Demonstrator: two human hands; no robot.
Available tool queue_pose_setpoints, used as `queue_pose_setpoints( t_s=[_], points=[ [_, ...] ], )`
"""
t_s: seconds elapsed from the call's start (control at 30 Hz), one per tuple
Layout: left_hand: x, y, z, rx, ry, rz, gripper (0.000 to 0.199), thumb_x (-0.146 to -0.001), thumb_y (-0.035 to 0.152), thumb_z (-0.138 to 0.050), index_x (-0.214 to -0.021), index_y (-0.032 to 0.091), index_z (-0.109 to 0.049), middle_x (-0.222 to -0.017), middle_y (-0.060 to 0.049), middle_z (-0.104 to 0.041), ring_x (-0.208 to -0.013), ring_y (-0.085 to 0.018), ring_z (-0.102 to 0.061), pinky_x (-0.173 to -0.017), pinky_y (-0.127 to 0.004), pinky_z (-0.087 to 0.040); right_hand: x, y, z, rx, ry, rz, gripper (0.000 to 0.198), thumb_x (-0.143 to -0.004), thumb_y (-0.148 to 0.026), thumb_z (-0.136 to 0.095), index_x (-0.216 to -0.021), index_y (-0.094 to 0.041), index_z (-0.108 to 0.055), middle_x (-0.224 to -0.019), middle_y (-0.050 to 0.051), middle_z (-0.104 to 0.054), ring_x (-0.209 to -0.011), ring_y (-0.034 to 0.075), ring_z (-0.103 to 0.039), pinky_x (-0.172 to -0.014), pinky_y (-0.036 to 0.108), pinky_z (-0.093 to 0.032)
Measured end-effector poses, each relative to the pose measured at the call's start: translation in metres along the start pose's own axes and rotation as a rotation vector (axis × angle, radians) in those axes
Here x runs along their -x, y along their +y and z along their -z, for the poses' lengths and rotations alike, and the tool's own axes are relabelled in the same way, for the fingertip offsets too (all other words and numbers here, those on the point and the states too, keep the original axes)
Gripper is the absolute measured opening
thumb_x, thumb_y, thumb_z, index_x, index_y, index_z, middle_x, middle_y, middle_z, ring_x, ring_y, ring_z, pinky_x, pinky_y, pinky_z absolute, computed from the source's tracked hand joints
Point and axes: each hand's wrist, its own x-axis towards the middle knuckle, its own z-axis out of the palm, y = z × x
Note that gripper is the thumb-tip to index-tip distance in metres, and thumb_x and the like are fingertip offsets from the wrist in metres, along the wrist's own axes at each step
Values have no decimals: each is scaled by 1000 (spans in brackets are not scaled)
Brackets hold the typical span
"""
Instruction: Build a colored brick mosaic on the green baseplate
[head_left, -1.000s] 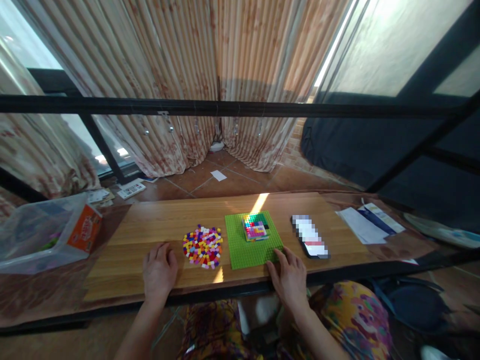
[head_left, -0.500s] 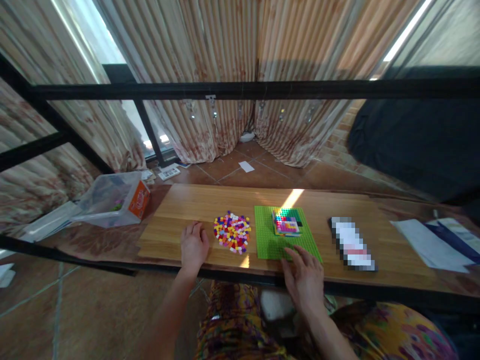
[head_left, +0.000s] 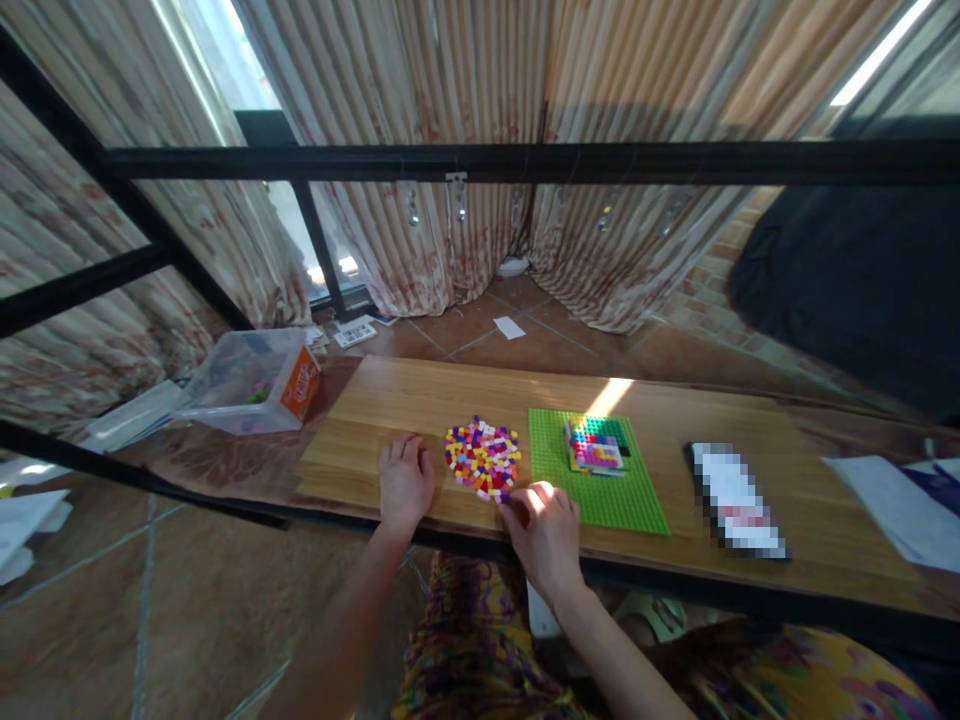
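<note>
A pile of small multicoloured building bricks [head_left: 481, 458] lies on the wooden tabletop. Left of it, my left hand [head_left: 406, 480] rests on the wood, holding nothing, its fingers loosely bent and the thumb apart. My right hand [head_left: 546, 530] is at the pile's lower right edge. Its thumb and forefinger come together by a purple brick there; whether a brick is between them is hard to make out. On the right, a green baseplate [head_left: 630, 505] carries a low, roughly square, multicoloured brick build [head_left: 596, 448] with a dark piece at its right side.
A phone with a blurred screen [head_left: 735, 500] lies right of the baseplate, and papers [head_left: 892, 505] lie farther right. At the far left stands a clear plastic box [head_left: 247, 385] with an orange label. A black metal bar [head_left: 510, 163] crosses beyond the table.
My right hand has moved left from the baseplate's front edge to the brick pile, its fingers closing in. My left hand stays beside the pile. The view has shifted slightly.
</note>
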Motion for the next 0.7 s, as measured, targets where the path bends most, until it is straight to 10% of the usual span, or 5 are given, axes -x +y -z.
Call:
queue_pose_setpoints(
  t_s=[0.7],
  points=[
    [-2, -1, 2, 75, -12, 30, 30, -87, 23, -44, -106, 13, -64, -113, -14, -65, -106, -29, -55, -97, -45, -43, 4, 25, 14, -365, 18, -52, 24, -92, -28, -44, -99, -18, -65, -96, 9, -69, -89, 21, -63, -81, 35, -48]
  ],
)
